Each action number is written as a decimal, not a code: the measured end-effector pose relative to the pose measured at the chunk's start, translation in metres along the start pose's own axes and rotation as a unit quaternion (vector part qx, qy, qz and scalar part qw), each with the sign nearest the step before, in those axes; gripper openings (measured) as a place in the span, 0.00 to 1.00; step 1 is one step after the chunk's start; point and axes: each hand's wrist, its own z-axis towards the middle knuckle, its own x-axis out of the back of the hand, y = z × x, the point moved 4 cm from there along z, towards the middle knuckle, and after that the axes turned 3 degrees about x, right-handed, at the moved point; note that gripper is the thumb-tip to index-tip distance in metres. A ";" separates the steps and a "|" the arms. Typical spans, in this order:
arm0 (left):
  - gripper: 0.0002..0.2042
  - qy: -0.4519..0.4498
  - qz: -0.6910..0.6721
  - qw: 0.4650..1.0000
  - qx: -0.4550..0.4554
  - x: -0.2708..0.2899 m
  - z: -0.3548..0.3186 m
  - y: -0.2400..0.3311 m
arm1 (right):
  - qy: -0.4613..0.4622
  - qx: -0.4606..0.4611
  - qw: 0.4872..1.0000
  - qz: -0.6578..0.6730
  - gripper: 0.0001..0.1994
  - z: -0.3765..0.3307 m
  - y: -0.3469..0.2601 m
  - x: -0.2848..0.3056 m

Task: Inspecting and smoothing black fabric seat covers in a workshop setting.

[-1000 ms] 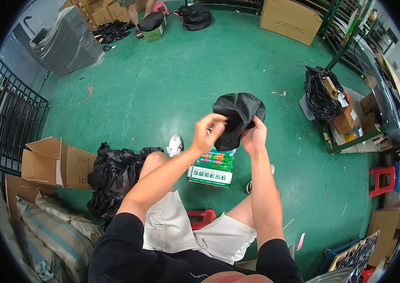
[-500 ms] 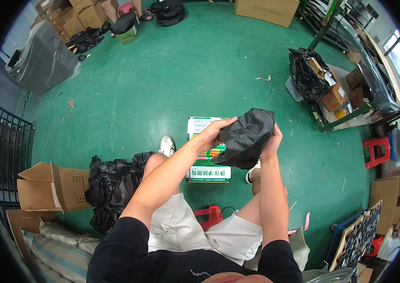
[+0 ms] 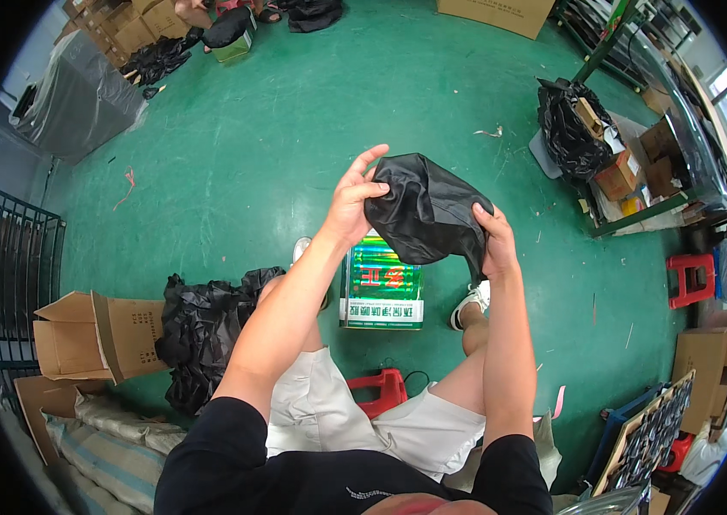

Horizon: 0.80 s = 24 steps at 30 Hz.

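A limp piece of shiny black fabric [image 3: 428,210], wrinkled and loosely shaped like a pouch, is stretched between my hands above the floor. My left hand [image 3: 353,197] grips its upper left edge, the thumb lying on the cloth and a finger raised clear. My right hand [image 3: 495,236] pinches its right side with the thumb on top, and a corner of the fabric droops beside that palm. Beneath it stands a green and white rectangular tin [image 3: 381,300], its far part hidden by the fabric.
Left of my legs lies a heap of black fabric [image 3: 205,330] beside an open cardboard carton [image 3: 97,339]. A red stool [image 3: 379,393] shows between my thighs. Another red stool [image 3: 690,280] and a shelving rack [image 3: 647,210] stand at right. A person's hand [image 3: 193,12] shows far left.
My left hand has shifted up and left, and the fabric has turned and spread wider between both hands. My right hand has dropped slightly lower. More of the tin's top shows.
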 end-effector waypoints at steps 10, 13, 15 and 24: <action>0.34 0.063 0.168 0.984 -0.013 0.003 -0.011 0.004 | -0.014 0.003 0.999 -0.044 0.15 -0.013 -0.005 -0.002; 0.34 0.226 0.522 0.808 -0.154 0.024 -0.014 -0.001 | 0.022 0.036 0.994 -0.096 0.15 -0.010 -0.002 -0.003; 0.35 0.291 0.731 0.596 -0.159 0.015 -0.024 0.000 | 0.031 0.068 0.994 -0.082 0.17 -0.008 0.000 -0.005; 0.61 -0.090 0.443 0.891 0.042 -0.020 -0.028 -0.064 | -0.138 -0.014 0.989 -0.057 0.42 -0.012 0.036 -0.045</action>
